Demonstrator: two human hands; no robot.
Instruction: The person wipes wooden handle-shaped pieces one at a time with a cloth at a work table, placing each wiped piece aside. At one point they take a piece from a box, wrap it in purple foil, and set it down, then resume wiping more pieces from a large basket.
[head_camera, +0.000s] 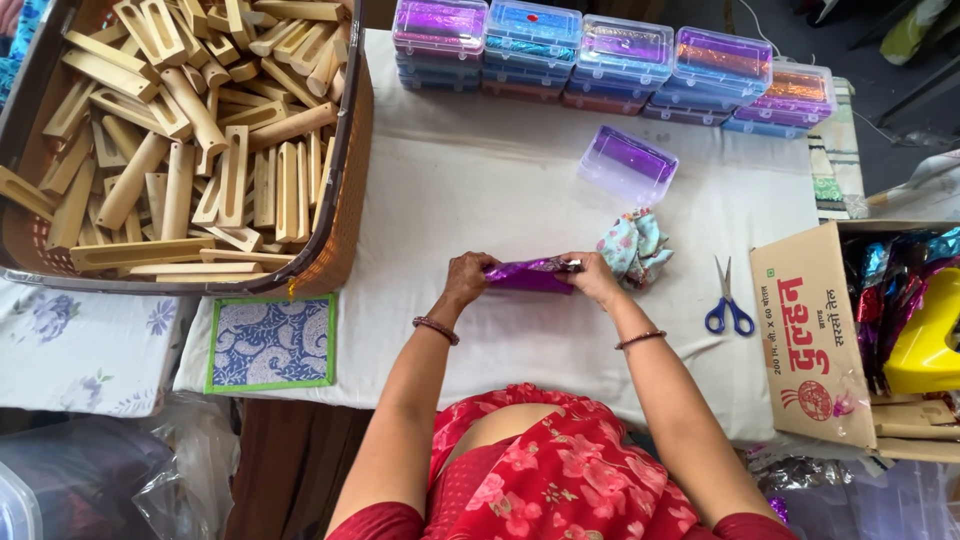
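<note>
Head view showed the purple foil-wrapped piece (530, 275) on the white table cloth (480, 190), gripped at its ends by the left hand (467, 278) and right hand (594, 277) — floral cloth scrap (634, 247), clear plastic box (627, 165) and blue scissors (729, 303) lay just beyond.

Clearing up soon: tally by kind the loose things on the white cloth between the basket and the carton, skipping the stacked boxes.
Purple foil piece, in left hand and right hand: 1
Clear plastic box: 1
Floral cloth bundle: 1
Blue-handled scissors: 1
Total: 4
</note>
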